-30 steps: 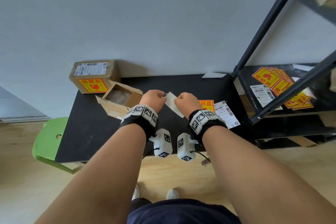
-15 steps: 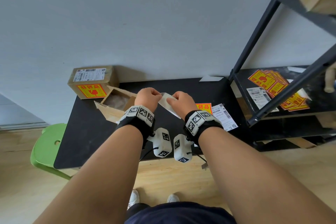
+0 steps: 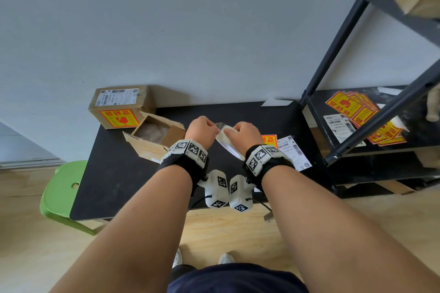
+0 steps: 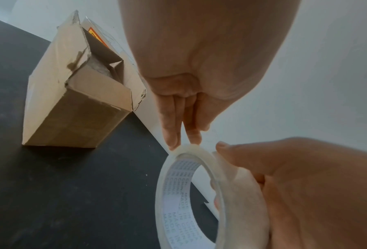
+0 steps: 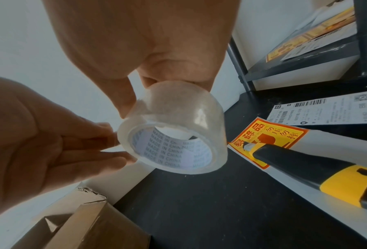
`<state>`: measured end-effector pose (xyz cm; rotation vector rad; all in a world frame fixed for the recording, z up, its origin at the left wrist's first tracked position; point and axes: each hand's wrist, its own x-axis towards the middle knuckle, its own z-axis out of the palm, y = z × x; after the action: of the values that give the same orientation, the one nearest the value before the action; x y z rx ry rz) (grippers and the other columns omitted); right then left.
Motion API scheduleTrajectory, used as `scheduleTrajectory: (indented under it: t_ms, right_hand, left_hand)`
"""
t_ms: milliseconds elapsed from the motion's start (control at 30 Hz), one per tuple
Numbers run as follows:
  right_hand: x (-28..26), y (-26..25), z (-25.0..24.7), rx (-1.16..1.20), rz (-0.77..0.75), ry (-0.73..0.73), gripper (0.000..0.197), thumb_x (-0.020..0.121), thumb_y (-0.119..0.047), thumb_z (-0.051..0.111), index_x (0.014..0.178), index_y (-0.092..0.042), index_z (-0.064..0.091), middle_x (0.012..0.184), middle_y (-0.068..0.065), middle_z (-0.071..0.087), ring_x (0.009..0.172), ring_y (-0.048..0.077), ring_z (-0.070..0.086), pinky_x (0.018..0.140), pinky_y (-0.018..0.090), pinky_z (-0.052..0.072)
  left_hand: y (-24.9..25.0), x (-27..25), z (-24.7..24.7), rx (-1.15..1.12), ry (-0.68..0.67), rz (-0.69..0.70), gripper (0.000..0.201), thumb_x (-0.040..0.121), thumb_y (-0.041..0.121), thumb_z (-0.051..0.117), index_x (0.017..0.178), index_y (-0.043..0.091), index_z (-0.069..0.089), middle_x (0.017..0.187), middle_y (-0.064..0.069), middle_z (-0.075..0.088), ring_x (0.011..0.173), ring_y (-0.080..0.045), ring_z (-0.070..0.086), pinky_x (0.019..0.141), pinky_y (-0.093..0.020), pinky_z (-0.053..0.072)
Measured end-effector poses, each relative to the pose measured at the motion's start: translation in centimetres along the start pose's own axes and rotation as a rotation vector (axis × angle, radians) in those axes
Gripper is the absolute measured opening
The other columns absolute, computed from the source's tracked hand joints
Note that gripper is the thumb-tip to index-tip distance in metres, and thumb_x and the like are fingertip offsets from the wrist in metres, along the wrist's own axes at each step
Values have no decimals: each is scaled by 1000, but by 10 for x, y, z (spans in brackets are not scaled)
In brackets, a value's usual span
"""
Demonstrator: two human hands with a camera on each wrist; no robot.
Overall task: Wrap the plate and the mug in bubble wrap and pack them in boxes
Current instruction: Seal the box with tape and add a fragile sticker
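Right hand (image 5: 135, 50) grips the clear tape roll (image 5: 173, 128) above the black table (image 3: 119, 185), left hand (image 5: 39, 134) fingertips pinching its rim, the open box (image 3: 154, 137) just left holding a bubble-wrapped item.

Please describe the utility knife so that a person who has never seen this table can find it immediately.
Look at the black table, on its right side near the metal shelf. There a red and yellow fragile sticker lies beside a white shipping label. The utility knife lies with its blade tip on that sticker; only it has a black and yellow handle.
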<state>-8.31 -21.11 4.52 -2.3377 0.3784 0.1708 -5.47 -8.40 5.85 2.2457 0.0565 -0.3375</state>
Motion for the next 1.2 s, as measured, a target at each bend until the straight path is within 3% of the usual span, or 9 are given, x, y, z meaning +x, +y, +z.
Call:
scheduleTrajectory:
  t_ms: [100, 267, 433, 467, 600, 733, 867, 1033, 1200]
  right_hand:
    - [2, 3, -2, -29, 13, -3, 25, 92, -31, 52, 81, -10, 56, 76, 3, 55, 67, 17, 51, 53, 27, 34]
    - [2, 9, -9, -77, 59, 3, 32, 90, -35, 52, 70, -12, 47, 68, 0, 47, 66, 20, 47, 54, 29, 33]
    - [2, 6, -15, -18, -27, -3, 36, 89, -34, 56, 124, -25, 57, 118, -3, 63, 106, 19, 60, 85, 31, 46]
    - [2, 4, -16, -3, -42, -20, 35, 88, -31, 57, 123, -27, 61, 121, -5, 64, 111, 17, 59, 88, 30, 45]
    - [3, -6, -15, -5, -22, 11, 20, 86, -27, 57, 94, -23, 74, 93, -5, 72, 90, 17, 65, 77, 28, 51]
    - [8, -21, -6, -11, -26, 26, 20, 85, -26, 57, 88, -22, 76, 86, -3, 72, 84, 19, 64, 75, 30, 53]
    - [17, -42, 11, -13, -29, 13, 21, 88, -27, 55, 87, -19, 75, 86, 0, 71, 83, 22, 63, 72, 28, 50]
    - [24, -61, 36, -4, -13, 27, 22, 85, -23, 53, 77, -10, 69, 77, 5, 68, 77, 27, 63, 63, 28, 47]
    - [30, -78, 59, -7, 22, 68, 22, 86, -24, 52, 81, -11, 70, 79, 2, 69, 77, 25, 63, 62, 28, 47]
  left_hand:
    - [1, -1, 1, 19, 32, 18, 19, 90, 11, 56, 73, 17, 54, 91, -8, 68, 82, -22, 64, 75, -35, 52]
    - [8, 0, 0, 34, -2, 67, 24, 92, 8, 52, 71, 17, 56, 87, -10, 71, 85, -25, 67, 82, -39, 54]
    - [6, 5, -1, 99, 67, 80, 8, 93, 16, 51, 93, 14, 58, 83, 2, 61, 72, -13, 55, 60, -26, 40]
    - [5, 5, -2, 106, 73, 83, 8, 92, 16, 50, 93, 15, 58, 81, 3, 59, 70, -12, 54, 59, -26, 39]
    - [-3, 8, -10, 120, 111, 121, 10, 91, 20, 54, 91, 19, 64, 86, 4, 64, 78, -13, 57, 68, -27, 42]
    - [-15, 10, -26, 161, 139, 182, 20, 94, 21, 52, 102, 21, 70, 96, 5, 65, 86, -13, 59, 72, -27, 44]
    - [-41, 19, -53, 274, 200, 134, 48, 89, 6, 49, 134, 20, 52, 135, -4, 51, 124, -22, 47, 100, -37, 43]
    - [-90, 24, -93, 598, 366, 49, 55, 87, 29, 62, 136, 14, 43, 138, -9, 45, 129, -29, 38, 104, -41, 35]
    - [-127, 37, -112, 736, 126, -84, 70, 82, 17, 61, 145, 12, 31, 146, -9, 39, 139, -28, 30, 115, -44, 25]
